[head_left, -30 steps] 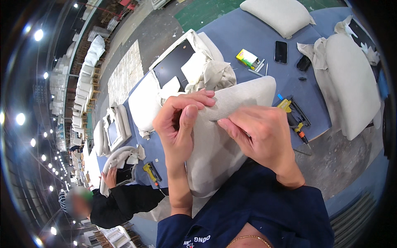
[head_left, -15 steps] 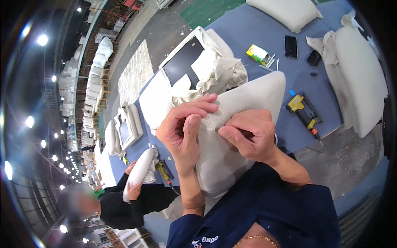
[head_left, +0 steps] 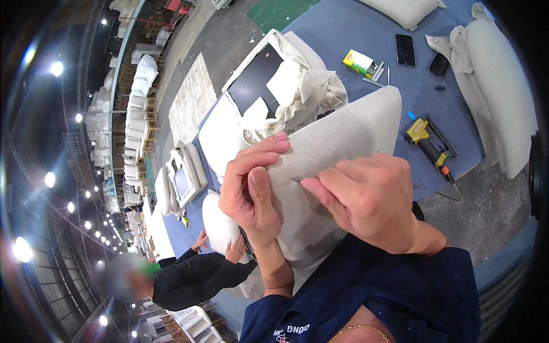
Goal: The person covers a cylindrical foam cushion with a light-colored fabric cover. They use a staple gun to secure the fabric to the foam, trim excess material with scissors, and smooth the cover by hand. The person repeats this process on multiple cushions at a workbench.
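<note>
A light beige upholstered cushion point(head_left: 366, 126) stands tilted in front of me, against my body. My left hand point(head_left: 251, 191) rests against its left side, fingers loosely bent and apart, the fingertips touching the fabric and the thumb raised. My right hand point(head_left: 366, 200) is closed in a pinch round a thin, pointed metal tool point(head_left: 297, 179). Only its tip shows, at the fabric surface; the rest is hidden in the fingers, so its exact kind is unclear.
On the blue table point(head_left: 394, 86) lie a yellow staple gun point(head_left: 426, 137) with a hose, a phone point(head_left: 405, 50), a green-and-yellow box point(head_left: 358, 62) and a half-covered seat panel point(head_left: 257, 77). Another cushion point(head_left: 497, 86) lies right. A co-worker point(head_left: 194, 280) handles a cushion at left.
My right hand has turned and drawn to the right, and the tool's tip now shows. My left hand stays by the cushion. The co-worker's cushion has moved onto the table.
</note>
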{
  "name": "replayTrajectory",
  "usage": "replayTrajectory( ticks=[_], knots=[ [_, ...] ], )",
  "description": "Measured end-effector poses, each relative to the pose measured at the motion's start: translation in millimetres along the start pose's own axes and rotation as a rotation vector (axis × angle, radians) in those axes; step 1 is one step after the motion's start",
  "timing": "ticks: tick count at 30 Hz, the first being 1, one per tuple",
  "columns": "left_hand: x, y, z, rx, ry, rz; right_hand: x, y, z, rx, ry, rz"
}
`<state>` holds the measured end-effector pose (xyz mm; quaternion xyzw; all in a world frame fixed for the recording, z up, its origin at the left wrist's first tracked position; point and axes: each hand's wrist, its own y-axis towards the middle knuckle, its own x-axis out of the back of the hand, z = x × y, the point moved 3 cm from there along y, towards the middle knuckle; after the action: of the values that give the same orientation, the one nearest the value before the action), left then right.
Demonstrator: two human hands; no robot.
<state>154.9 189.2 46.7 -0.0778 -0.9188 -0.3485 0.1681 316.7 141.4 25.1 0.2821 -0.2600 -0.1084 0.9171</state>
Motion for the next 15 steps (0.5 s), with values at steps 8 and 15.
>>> replayTrajectory(
  ticks=[8,15],
  knots=[
    [4.5,-2.5,-2.4,0.005,0.058,-0.014,-34.9,-3.3,-26.5,0.028,0.505,-0.085],
    [23.7,-13.6,0.2,-0.02,0.006,0.041,-14.6,6.7,-13.3,0.083,0.337,0.131]
  ],
)
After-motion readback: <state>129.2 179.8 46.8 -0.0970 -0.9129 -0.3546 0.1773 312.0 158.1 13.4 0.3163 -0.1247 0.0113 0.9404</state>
